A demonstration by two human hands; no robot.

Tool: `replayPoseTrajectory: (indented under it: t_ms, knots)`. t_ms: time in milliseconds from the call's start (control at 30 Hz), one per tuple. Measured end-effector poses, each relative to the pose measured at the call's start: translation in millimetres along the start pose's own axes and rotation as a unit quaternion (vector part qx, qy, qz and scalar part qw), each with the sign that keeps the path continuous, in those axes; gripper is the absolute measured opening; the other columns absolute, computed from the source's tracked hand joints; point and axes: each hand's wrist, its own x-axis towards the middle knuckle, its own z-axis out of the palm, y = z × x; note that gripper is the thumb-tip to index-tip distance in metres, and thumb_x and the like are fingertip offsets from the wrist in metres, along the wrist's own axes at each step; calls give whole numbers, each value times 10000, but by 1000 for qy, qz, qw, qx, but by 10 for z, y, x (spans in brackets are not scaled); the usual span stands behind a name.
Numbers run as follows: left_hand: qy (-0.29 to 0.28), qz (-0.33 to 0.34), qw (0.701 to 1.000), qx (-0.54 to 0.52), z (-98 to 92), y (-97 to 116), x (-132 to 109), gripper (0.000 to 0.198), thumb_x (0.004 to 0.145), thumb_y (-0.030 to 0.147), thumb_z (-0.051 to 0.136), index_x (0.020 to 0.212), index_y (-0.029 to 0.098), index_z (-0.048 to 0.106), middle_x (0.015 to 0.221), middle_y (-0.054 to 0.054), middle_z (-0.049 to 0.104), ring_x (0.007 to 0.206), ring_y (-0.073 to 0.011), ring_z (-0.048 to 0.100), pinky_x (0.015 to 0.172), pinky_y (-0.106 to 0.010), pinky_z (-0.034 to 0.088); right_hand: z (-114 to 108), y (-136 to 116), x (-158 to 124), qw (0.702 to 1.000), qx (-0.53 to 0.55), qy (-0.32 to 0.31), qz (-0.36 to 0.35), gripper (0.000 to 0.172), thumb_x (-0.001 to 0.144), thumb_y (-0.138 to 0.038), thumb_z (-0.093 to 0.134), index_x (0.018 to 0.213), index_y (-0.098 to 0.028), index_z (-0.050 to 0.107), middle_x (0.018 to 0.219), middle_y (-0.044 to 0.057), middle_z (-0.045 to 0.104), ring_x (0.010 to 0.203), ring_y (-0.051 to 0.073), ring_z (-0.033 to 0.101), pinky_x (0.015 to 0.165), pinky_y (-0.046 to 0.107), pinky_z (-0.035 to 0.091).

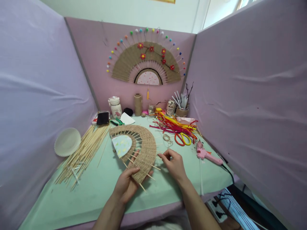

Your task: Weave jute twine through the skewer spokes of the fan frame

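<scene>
A woven fan (147, 143) of tan cord on thin bamboo sticks is held tilted above the table. Its half-round centre (122, 145) is covered in pale blue and yellow patterned cloth. My left hand (128, 183) grips the fan's lower end, thumb in front and fingers behind the weave. Bare stick tips stick out past the fan's outer edge. At the right edge, my right hand (173, 163) is closed in a pinch at the end of one bamboo stick (157, 167) or a neighbouring one; the fingers partly hide the contact.
Loose bamboo sticks (88, 143) and a white dish (67, 142) lie left. Red and yellow pipe cleaners (176, 124), scissors (183, 139) and a pink glue gun (208, 155) with its cord are right. Jars and a twine spool (138, 104) line the back, below a finished-looking fan (129, 60).
</scene>
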Motion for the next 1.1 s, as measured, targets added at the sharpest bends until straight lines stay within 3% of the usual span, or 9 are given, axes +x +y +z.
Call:
replayPoseTrajectory:
  t_ms: [167,300,500,733,867,967,1100]
  knots:
    - [-11,-4,1000,-3,-12,37,-41,815,744,-39,479,1460,314,317,1350,-88,573,1153,-295,591,978,-499,469,-21,-1,25,998,39,-48,26,259,812,-371,636,626,-203,571,599,-12,554,604,151,485,613,271,370]
    - [-7,-5,1000,14,-11,40,-72,854,717,-50,484,1464,325,306,1335,-88,584,1117,-299,614,927,-480,509,-37,-14,53,998,22,-37,-37,157,839,-317,610,719,-217,626,734,19,641,727,185,560,717,301,391]
    - [-5,-7,1000,25,-15,25,-114,877,689,-56,489,1466,308,306,1343,-81,575,1103,-272,620,967,-473,482,-94,-17,57,989,-78,45,-120,177,847,-306,631,707,-203,600,699,9,628,721,178,543,768,335,377]
    - [-12,-17,1000,-10,-112,15,-130,697,694,-15,517,1344,236,504,1171,-75,683,1040,-260,651,961,-458,480,-217,-3,130,976,-106,29,-187,68,895,-252,572,862,-205,609,812,35,654,804,192,574,796,346,404]
    - [-12,-27,998,-62,-126,31,-114,338,790,217,541,1082,117,677,1002,-110,732,943,-272,681,904,-427,512,-262,43,189,981,-71,-18,-181,89,895,-223,553,849,-207,627,836,42,667,839,201,596,792,336,428]
    - [2,-36,997,-73,-94,56,-106,389,862,368,477,962,73,709,925,-137,739,891,-277,691,879,-419,519,-253,78,198,988,-44,-37,-142,82,873,-231,578,826,-206,640,822,39,669,825,201,606,779,327,440]
    - [37,-29,995,-90,-81,76,-103,453,904,423,436,925,73,723,863,-151,743,897,-292,694,883,-434,508,-207,114,179,996,-20,-36,-83,92,839,-256,613,773,-201,645,778,30,664,788,196,608,753,315,447]
